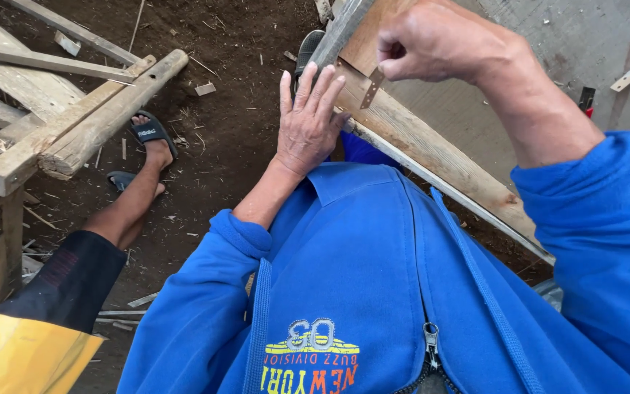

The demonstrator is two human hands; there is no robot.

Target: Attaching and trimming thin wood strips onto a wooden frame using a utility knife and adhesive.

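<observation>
Two hands work: left hand (308, 120) flat on the plank (432, 157) edge, right hand (432, 40) clenched above it.

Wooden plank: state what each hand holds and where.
Left hand presses flat on the wooden plank, near its edge. Right hand is fisted; anything gripped cannot be told.

left hand (308, 120) flat, fingers (313, 79) spread; right hand (435, 40) fisted (fingers curled), forearm raised.

— What is the ground here?
— Dark brown dirt floor (235, 146), with small wood chips on it.
— And at the left?
— A rough wooden frame (52, 131) of old beams, in soft daylight
</observation>
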